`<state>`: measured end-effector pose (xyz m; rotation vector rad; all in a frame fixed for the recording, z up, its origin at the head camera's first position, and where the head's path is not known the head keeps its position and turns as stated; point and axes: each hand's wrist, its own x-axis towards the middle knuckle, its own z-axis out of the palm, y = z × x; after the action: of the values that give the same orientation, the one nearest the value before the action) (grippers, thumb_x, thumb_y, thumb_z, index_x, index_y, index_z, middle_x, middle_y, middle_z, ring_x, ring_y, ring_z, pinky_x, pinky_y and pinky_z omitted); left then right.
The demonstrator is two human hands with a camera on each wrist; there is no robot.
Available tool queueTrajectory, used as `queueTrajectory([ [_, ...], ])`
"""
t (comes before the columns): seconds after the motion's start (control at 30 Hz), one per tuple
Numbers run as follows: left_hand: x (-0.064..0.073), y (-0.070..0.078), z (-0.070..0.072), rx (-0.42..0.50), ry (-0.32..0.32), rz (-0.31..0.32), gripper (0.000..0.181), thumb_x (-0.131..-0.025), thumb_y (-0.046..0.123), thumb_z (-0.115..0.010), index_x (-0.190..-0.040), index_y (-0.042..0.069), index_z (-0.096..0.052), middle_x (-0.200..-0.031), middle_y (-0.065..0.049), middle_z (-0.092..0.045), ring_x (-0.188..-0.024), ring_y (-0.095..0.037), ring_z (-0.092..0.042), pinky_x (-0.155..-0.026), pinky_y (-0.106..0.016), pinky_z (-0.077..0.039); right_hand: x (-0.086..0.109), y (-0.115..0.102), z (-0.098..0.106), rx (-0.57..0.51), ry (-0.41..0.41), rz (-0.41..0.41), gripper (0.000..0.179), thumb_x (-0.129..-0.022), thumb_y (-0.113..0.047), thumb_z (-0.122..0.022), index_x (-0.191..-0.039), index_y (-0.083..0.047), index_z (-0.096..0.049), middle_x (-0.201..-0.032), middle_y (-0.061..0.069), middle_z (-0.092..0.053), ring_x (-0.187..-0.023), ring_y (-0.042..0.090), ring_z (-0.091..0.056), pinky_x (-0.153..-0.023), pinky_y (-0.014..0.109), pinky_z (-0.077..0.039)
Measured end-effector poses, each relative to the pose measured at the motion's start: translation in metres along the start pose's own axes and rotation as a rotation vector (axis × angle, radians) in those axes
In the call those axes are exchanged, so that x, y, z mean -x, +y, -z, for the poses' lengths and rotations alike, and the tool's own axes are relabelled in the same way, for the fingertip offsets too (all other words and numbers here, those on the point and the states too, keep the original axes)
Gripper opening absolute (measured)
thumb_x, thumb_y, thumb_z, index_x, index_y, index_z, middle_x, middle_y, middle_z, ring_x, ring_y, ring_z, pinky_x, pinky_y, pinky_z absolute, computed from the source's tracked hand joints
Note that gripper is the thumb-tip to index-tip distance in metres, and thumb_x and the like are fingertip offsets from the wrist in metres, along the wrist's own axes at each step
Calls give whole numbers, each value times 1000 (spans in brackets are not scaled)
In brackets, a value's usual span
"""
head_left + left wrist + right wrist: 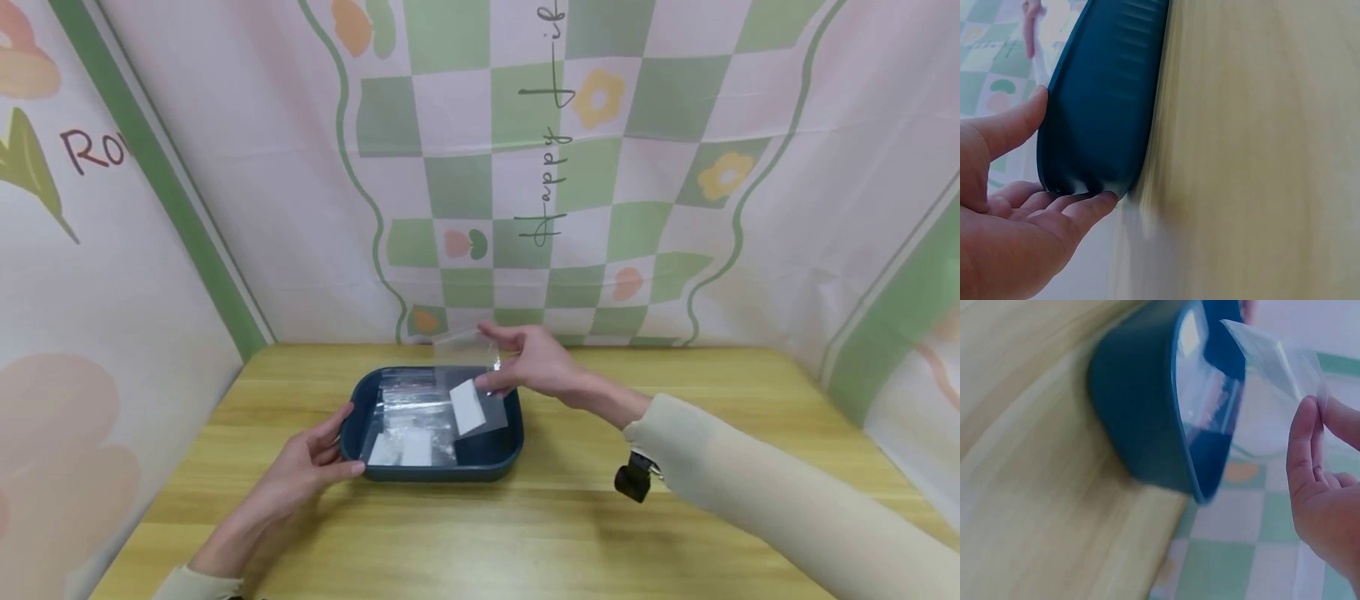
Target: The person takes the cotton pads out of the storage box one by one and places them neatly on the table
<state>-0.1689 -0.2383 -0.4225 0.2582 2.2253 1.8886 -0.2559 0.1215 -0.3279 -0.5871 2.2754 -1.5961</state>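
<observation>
A dark blue plastic bin [450, 475] stands on the wooden table. My left hand [300, 467] grips its left end; in the left wrist view the thumb touches the rim while the other fingers bend against the wall. Over the bin's right half, my right hand [543, 362] pinches a clear plastic bag [456, 354] between thumb and fingertips. A white rectangular piece [468, 408] shows in that bag's lower part. Other clear bags [412, 404] lie in the bin's left half, with white pieces [417, 447] in them. The right wrist view shows the pinched bag [1279, 359] tilted above the rim.
The wooden table [600, 533] extends around the bin on all sides. Behind it hangs a printed cloth [525, 183] with green checks and flowers, and more cloth hangs at both sides. A black device [633, 477] is strapped at the right wrist.
</observation>
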Motion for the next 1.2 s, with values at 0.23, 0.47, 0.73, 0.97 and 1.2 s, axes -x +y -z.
queueTrajectory([
  [0.23,1,0,0,1,3,20,90,-93,1,-78,-165,3,-25,-169,-22,-21,-147,-45,-38,-112,-34,-43,19,8,37,-57,23,-39,92,-87,-6,-85,-164,-8,-35,-170,13,-31,-81,26,-73,-82,40,-65],
  [0.47,1,0,-1,13,5,22,91,-93,0,-78,-166,4,-24,-169,-21,-19,-146,-46,-38,-111,-35,-45,39,32,73,-102,48,-44,88,-91,-7,-83,-165,-9,-34,-170,14,-32,-82,18,-71,-80,35,-64],
  [0.73,1,0,0,6,10,12,91,-92,0,-78,-166,3,-25,-168,-23,-19,-145,-48,-39,-109,-35,-47,57,61,95,-129,45,-81,86,-96,-6,-77,-166,-4,-27,-173,12,-21,-91,14,-71,-85,30,-62],
  [0.97,1,0,1,1,17,25,92,-92,1,-79,-166,4,-24,-168,-23,-20,-146,-46,-39,-110,-35,-46,59,87,103,-172,39,-123,91,-96,-2,-75,-166,0,-17,-173,18,-17,-111,20,-71,-91,31,-61],
  [1.2,1,-1,0,11,13,20,90,-93,0,-78,-166,4,-25,-169,-22,-20,-145,-46,-40,-110,-34,-46,57,107,103,-178,30,-158,92,-95,0,-75,-164,4,-15,-171,20,-19,-103,19,-73,-91,33,-62],
])
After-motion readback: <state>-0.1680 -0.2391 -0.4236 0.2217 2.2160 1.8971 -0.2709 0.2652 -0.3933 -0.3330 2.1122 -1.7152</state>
